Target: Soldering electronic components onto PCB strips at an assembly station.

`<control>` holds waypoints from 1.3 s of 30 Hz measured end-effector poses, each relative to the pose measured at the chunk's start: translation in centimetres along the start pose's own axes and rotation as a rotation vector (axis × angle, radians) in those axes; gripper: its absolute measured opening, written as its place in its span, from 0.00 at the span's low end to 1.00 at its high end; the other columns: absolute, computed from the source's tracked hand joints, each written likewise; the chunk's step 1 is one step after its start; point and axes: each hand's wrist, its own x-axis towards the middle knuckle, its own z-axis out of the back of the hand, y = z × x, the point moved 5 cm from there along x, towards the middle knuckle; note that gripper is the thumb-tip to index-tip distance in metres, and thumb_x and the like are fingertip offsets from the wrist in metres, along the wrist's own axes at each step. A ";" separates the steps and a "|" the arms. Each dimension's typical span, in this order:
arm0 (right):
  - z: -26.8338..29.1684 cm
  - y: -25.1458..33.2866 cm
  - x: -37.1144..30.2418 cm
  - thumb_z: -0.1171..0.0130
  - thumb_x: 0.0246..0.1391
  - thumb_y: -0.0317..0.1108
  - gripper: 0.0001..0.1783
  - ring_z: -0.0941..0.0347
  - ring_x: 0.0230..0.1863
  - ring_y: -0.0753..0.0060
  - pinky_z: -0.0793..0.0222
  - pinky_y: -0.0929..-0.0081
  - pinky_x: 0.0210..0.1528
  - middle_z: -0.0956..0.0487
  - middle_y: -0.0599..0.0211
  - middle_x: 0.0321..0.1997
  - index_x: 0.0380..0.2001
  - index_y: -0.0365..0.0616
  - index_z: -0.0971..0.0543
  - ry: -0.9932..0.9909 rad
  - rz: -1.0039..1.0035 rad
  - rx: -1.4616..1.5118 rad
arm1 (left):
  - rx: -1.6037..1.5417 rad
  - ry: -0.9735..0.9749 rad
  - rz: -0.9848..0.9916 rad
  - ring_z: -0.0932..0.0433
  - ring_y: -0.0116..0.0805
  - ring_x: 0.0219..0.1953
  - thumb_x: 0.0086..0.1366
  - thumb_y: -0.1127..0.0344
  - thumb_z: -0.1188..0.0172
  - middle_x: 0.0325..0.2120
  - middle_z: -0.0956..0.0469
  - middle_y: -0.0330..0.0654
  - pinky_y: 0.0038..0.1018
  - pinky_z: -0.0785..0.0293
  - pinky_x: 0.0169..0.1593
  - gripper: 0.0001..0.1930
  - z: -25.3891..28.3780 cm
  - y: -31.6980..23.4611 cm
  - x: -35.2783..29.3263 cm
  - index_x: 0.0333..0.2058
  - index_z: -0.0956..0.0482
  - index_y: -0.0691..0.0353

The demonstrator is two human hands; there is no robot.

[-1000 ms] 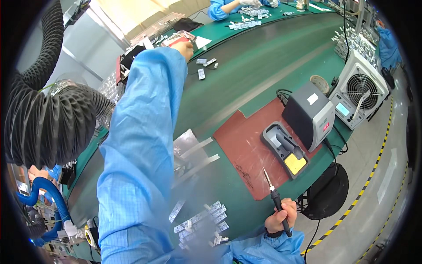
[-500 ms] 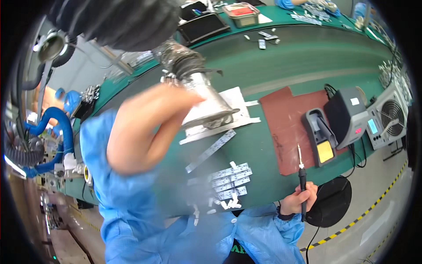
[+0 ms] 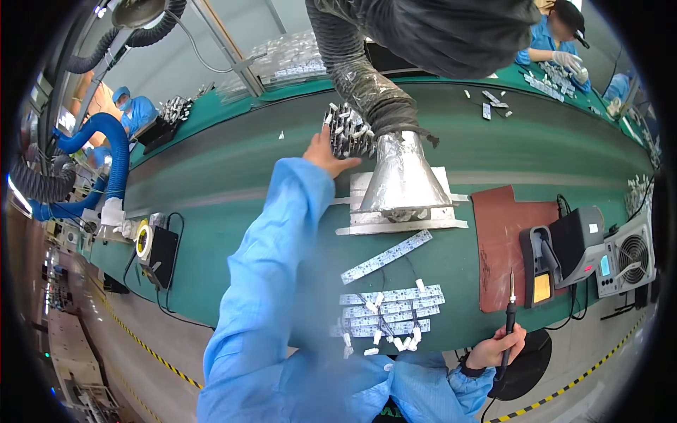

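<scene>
While our left hand (image 3: 323,153) is holding thumb and fingers apart at the near left edge of the bundle (image 3: 350,134), our right hand (image 3: 501,346) is clamping its fingers round the black handle of the iron (image 3: 510,319). Whether the left fingertips are touching the bundle, we cannot tell.

Iron: we are pointing its tip away from us, against the red-brown mat (image 3: 497,240). Bundle: many strips with white plugs, standing close together just left of the silver hood (image 3: 405,176). Beneath the hood's mouth we are seeing a white plate (image 3: 360,187).

Nearer us, one strip (image 3: 386,257) is lying aslant; beside it, a group of strips (image 3: 391,310) is lying in rows, dark wires and white plugs among them. At the mat's right, the stand (image 3: 539,250) is holding a yellow sponge (image 3: 541,287); next to it the dark station (image 3: 575,236) is standing, then the fan unit (image 3: 627,264).

Toward the left of the green bench (image 3: 211,236), we are listing a tape roll (image 3: 144,241) by a black box (image 3: 165,252). Far side: loose boards (image 3: 486,111) are lying near a gloved co-worker (image 3: 541,39).
</scene>
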 end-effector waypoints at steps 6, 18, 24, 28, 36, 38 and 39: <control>0.0 -0.1 -0.1 0.55 0.70 0.37 0.16 0.39 0.24 0.78 0.45 0.81 0.24 0.29 0.64 0.34 0.39 0.33 0.26 -0.045 -0.033 -0.100 | 0.136 -0.148 0.164 0.39 0.60 0.65 0.40 0.36 0.24 0.60 0.38 0.63 0.51 0.41 0.65 0.64 -3.6 -3.3 4.0 0.70 0.50 0.57; -0.7 0.7 -0.1 0.54 0.71 0.40 0.17 0.40 0.25 0.83 0.46 0.83 0.26 0.30 0.73 0.26 0.38 0.36 0.24 -0.071 -0.051 -0.112 | 0.540 -0.737 0.260 0.36 0.61 0.53 0.56 0.52 0.32 0.47 0.33 0.57 0.54 0.37 0.55 0.25 -8.0 -4.8 7.4 0.51 0.22 0.53; -0.2 0.3 0.4 0.52 0.71 0.42 0.18 0.40 0.25 0.83 0.47 0.84 0.26 0.30 0.73 0.26 0.39 0.36 0.24 -0.047 -0.038 -0.128 | 0.167 -0.221 0.319 0.33 0.56 0.53 0.52 0.53 0.32 0.51 0.34 0.51 0.45 0.35 0.57 0.29 -5.6 -4.7 7.6 0.54 0.27 0.50; -0.4 0.9 0.4 0.51 0.71 0.43 0.19 0.39 0.25 0.83 0.46 0.84 0.26 0.29 0.74 0.26 0.38 0.37 0.23 -0.059 -0.053 -0.172 | 0.205 -0.161 0.247 0.41 0.51 0.65 0.50 0.35 0.31 0.60 0.37 0.52 0.58 0.47 0.65 0.47 -3.8 -4.7 6.9 0.65 0.38 0.48; -1.0 1.7 0.1 0.54 0.72 0.42 0.20 0.42 0.24 0.82 0.47 0.82 0.26 0.32 0.73 0.25 0.35 0.36 0.24 -0.060 -0.088 -0.235 | 0.224 -0.322 0.232 0.36 0.44 0.61 0.50 0.50 0.34 0.57 0.34 0.47 0.50 0.46 0.63 0.34 -6.0 -6.5 8.8 0.56 0.25 0.60; -1.2 1.9 0.2 0.54 0.72 0.42 0.19 0.42 0.24 0.82 0.47 0.82 0.25 0.31 0.73 0.25 0.35 0.36 0.23 -0.055 -0.089 -0.251 | 0.208 -0.300 0.250 0.36 0.44 0.60 0.51 0.51 0.34 0.55 0.33 0.46 0.47 0.45 0.62 0.29 -5.6 -6.2 9.6 0.51 0.20 0.59; -1.2 1.8 0.3 0.53 0.72 0.42 0.19 0.42 0.23 0.82 0.47 0.82 0.25 0.30 0.73 0.25 0.35 0.36 0.23 -0.066 -0.092 -0.251 | 0.178 -0.250 0.230 0.35 0.43 0.60 0.52 0.53 0.35 0.54 0.33 0.46 0.48 0.46 0.62 0.26 -5.5 -6.0 10.2 0.49 0.19 0.59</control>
